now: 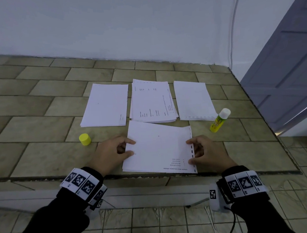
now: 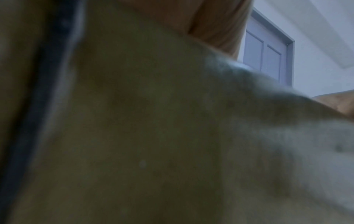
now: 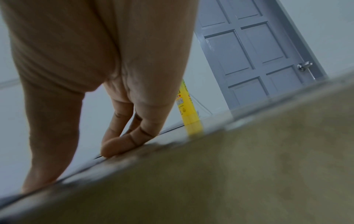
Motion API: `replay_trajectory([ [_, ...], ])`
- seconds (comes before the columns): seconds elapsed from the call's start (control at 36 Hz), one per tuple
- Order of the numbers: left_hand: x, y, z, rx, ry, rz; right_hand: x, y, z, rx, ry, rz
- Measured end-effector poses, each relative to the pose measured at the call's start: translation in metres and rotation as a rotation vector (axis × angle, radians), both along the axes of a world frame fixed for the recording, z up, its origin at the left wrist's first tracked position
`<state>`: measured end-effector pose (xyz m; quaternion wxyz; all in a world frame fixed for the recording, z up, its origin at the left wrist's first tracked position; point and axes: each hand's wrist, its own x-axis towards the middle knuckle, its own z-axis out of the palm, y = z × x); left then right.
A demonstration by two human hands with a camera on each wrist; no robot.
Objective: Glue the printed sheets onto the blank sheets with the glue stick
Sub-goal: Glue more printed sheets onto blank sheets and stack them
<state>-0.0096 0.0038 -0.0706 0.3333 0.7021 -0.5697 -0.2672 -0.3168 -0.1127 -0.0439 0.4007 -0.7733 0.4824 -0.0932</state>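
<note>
Fingers first: our left hand (image 1: 110,154) has its thumb and forefinger reaching onto the left edge of the near sheet (image 1: 159,147), and our right hand (image 1: 207,153) does the same on the right edge, thumb and fingertips (image 3: 110,149) resting on the paper, so both hands look like they're pinching the sheet's sides, though from the head view we can't tell if anything is curled underneath. That sheet lies a bit crooked at the front lip of the tiled ledge (image 1: 40,124), mostly blank with some print along its right and bottom margins. Behind it sit three piles side by side: a blank pile (image 1: 105,105) on the left, a printed pile (image 1: 152,101) in the middle, and another pile (image 1: 194,100) on the right. Just beside that right pile the yellow glue stick (image 1: 219,120) stands upright with its cap off, white tip showing. Its yellow cap (image 1: 85,139) sits on the ledge near our left hand, well apart from the stick. Left wrist view is mostly blur, with a grey door (image 2: 268,57) past it.
</note>
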Motion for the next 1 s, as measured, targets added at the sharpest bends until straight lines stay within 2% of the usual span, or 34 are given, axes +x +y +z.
replay_trajectory([
  [0.64,-0.003,0.006,0.000,-0.074,-0.052,-0.045,0.002,0.001,0.009,-0.010,0.064,0.015],
  [0.75,0.001,0.004,-0.009,-0.114,-0.128,-0.123,0.006,0.004,0.013,-0.064,0.166,0.052],
  [0.89,-0.001,0.002,-0.015,-0.226,-0.385,-0.156,0.012,0.007,0.020,-0.166,0.392,0.117],
  [0.94,-0.008,-0.003,-0.011,-0.267,-0.402,-0.162,0.015,0.009,0.025,-0.170,0.446,0.116],
  [1.0,-0.015,-0.010,-0.007,-0.229,-0.402,-0.149,0.018,0.012,0.030,-0.193,0.489,0.124],
])
